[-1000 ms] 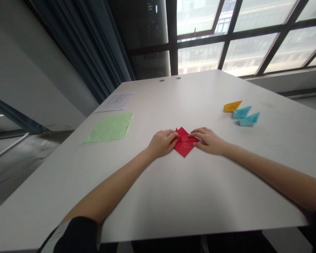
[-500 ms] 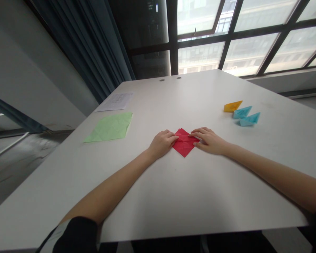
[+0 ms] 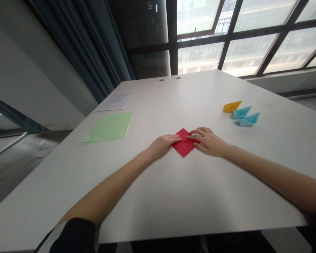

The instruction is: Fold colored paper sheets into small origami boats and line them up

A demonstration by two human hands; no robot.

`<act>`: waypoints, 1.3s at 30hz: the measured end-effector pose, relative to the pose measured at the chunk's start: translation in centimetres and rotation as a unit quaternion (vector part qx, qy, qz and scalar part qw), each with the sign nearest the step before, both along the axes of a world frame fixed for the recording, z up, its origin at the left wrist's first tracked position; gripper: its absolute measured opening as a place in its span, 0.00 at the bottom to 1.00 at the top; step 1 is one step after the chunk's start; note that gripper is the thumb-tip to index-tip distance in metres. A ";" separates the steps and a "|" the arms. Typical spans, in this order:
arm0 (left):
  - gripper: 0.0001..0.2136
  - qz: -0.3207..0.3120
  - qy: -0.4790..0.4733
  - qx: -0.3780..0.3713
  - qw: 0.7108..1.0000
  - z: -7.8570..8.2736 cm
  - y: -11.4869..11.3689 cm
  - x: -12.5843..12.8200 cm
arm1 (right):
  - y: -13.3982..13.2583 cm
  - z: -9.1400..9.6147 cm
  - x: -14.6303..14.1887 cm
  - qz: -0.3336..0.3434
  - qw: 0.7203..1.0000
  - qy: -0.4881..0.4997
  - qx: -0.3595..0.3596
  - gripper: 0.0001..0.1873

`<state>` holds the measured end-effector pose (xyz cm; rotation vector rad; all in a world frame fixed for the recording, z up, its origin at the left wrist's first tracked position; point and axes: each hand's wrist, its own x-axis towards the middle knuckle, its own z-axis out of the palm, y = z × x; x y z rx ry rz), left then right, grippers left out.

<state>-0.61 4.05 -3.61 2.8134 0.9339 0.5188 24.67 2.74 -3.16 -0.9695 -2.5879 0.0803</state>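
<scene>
A folded red paper [image 3: 183, 151] lies on the white table in a diamond shape, one corner pointing toward me and a crease line across its middle. My left hand [image 3: 162, 146] rests at its left corner, fingers stretched out together and lying flat on the paper; the thumb is mostly hidden. From the right, my right hand [image 3: 208, 142] reaches over the right corner with its fingers spread and tips pressing on the paper near the crease. Its thumb lies apart from the fingers at the lower right edge. The right corner is covered by this hand.
On the table's left are a green paper sheet [image 3: 109, 127] and a white printed sheet [image 3: 115, 101]. To the right stand a yellow paper boat [image 3: 231, 106] and two blue ones, the farther blue boat [image 3: 241, 112] and the nearer blue boat [image 3: 249, 120].
My left hand's fingers have straightened and flattened onto the paper. My right fingers have slid slightly inward over it. The small second layer at the paper's top corner now lines up with the rest.
</scene>
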 end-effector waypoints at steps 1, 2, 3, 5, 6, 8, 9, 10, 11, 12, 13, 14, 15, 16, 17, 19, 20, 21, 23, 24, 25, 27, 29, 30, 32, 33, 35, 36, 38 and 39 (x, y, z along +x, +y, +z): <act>0.18 -0.003 0.001 -0.005 1.000 0.0 0.0 0.0 | -0.1 0.1 -0.1 0.013 1.000 -0.004 -0.004 0.20; 0.18 -0.006 0.001 -0.008 1.000 0.0 0.0 0.1 | -0.1 0.2 -0.3 0.025 1.000 -0.009 -0.012 0.20; 0.18 -0.006 0.001 -0.011 1.000 0.0 0.0 0.1 | -0.2 0.3 -0.4 0.034 0.999 -0.013 -0.021 0.21; 0.18 -0.005 0.002 -0.015 1.000 0.0 0.0 0.1 | -0.2 0.4 -0.7 0.044 0.998 -0.020 -0.038 0.21; 0.18 -0.004 0.003 -0.015 1.000 0.0 0.0 0.1 | -0.2 0.5 -0.7 0.045 0.998 -0.022 -0.045 0.22; 0.18 -0.004 0.009 -0.014 1.000 0.0 0.1 0.1 | -0.1 0.5 -0.8 0.046 0.997 -0.023 -0.051 0.22; 0.18 -0.005 0.013 -0.012 1.000 -0.1 0.1 0.1 | -0.1 0.6 -0.8 0.046 0.997 -0.024 -0.052 0.23; 0.18 -0.005 0.018 -0.008 1.000 -0.1 0.1 0.0 | -0.1 0.6 -0.8 0.046 0.997 -0.024 -0.052 0.23; 0.19 -0.007 0.025 -0.003 1.000 0.0 0.0 0.1 | -0.1 0.6 -0.7 0.045 0.997 -0.025 -0.052 0.23; 0.19 -0.009 0.034 0.005 0.999 0.0 -0.1 0.1 | -0.2 0.6 -0.7 0.044 0.997 -0.025 -0.050 0.23; 0.19 -0.007 0.045 0.016 0.999 0.2 -0.3 0.2 | -0.2 0.6 -0.7 0.042 0.998 -0.026 -0.048 0.23; 0.18 -0.001 0.059 0.030 0.998 0.4 -0.6 0.3 | -0.2 0.7 -0.7 0.040 0.998 -0.028 -0.045 0.23; 0.17 0.010 0.074 0.046 0.996 0.6 -1.0 0.5 | -0.2 0.7 -0.7 0.039 0.998 -0.030 -0.042 0.23; 0.17 0.031 0.090 0.065 0.993 0.8 -1.5 0.8 | -0.3 0.7 -0.8 0.038 0.998 -0.032 -0.041 0.24; 0.16 0.057 0.104 0.082 0.989 1.1 -2.1 1.1 | -0.3 0.7 -0.8 0.037 0.998 -0.033 -0.039 0.24; 0.15 0.102 0.125 0.094 0.982 1.5 -3.2 1.6 | -0.3 0.8 -0.8 0.038 0.998 -0.031 -0.039 0.24; 0.15 0.118 0.131 0.093 0.980 1.6 -3.6 1.8 | -0.4 0.8 -0.8 0.038 0.998 -0.029 -0.039 0.24; 0.15 0.130 0.139 0.088 0.978 1.6 -4.0 2.0 | -0.4 0.8 -0.9 0.038 0.998 -0.027 -0.039 0.24; 0.15 0.141 0.149 0.079 0.976 1.5 -4.3 2.2 | -0.4 0.7 -0.9 0.037 0.998 -0.026 -0.037 0.24; 0.16 0.143 0.152 0.076 0.975 1.4 -4.4 2.3 | -0.3 0.7 -0.8 0.037 0.998 -0.026 -0.036 0.25; 0.16 0.143 0.154 0.075 0.975 1.3 -4.4 2.2 | -0.3 0.7 -0.8 0.037 0.998 -0.027 -0.035 0.25; 0.17 0.145 0.156 0.076 0.974 1.1 -4.3 2.1 | -0.3 0.6 -0.8 0.039 0.998 -0.030 -0.035 0.25; 0.16 0.154 0.157 0.079 0.972 1.1 -4.2 2.0 | -0.3 0.5 -0.8 0.040 0.998 -0.036 -0.036 0.25; 0.16 0.162 0.160 0.082 0.970 1.3 -4.2 1.9 | -0.3 0.5 -0.8 0.040 0.998 -0.039 -0.037 0.26; 0.16 0.183 0.171 0.087 0.964 1.7 -4.2 1.7 | -0.3 0.6 -0.8 0.039 0.998 -0.044 -0.039 0.26; 0.15 0.193 0.180 0.089 0.960 2.0 -4.2 1.5 | -0.3 0.6 -0.8 0.039 0.997 -0.045 -0.040 0.26; 0.13 0.212 0.200 0.089 0.952 2.5 -4.1 1.2 | -0.3 0.7 -0.8 0.041 0.997 -0.042 -0.042 0.26; 0.13 0.221 0.208 0.086 0.949 2.8 -4.0 1.0 | -0.3 0.7 -0.9 0.042 0.997 -0.041 -0.044 0.26; 0.12 0.233 0.215 0.075 0.946 3.2 -3.7 0.7 | -0.3 0.7 -0.9 0.043 0.997 -0.040 -0.048 0.26; 0.12 0.238 0.213 0.067 0.945 3.3 -3.6 0.5 | -0.3 0.7 -0.9 0.043 0.997 -0.041 -0.049 0.26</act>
